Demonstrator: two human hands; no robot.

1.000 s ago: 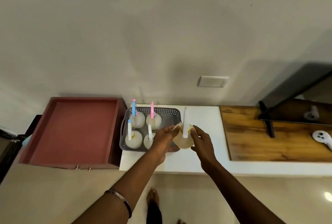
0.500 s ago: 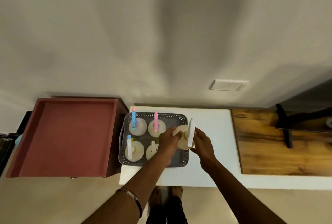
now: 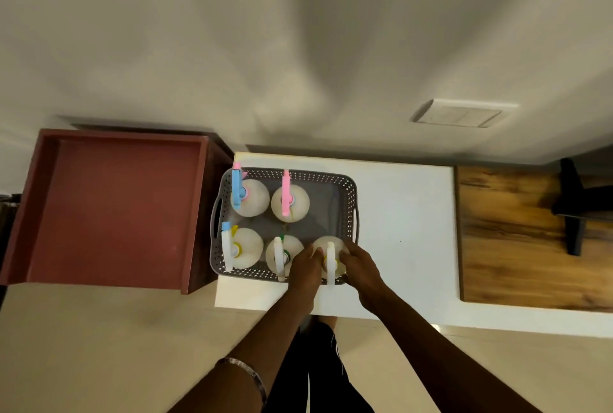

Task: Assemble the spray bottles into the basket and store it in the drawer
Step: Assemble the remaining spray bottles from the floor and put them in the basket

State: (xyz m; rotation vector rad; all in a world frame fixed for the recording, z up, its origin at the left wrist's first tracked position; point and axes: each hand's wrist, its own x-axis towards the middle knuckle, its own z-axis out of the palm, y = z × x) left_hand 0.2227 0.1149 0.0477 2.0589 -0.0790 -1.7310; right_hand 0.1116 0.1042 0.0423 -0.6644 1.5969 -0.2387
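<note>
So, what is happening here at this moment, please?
A person's left hand and right hand hold a translucent spray bottle with a white trigger head at the near right corner of the grey perforated plastic basket. Four similar bottles already stand inside. The reddish-brown wooden drawer beside it is open.

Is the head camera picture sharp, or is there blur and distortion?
Head view: wide-angle distortion bends the red open drawer outward; the grey perforated plastic basket is fairly clear, the wooden board at right smears with motion blur; soft shadows streak the wall.
</note>
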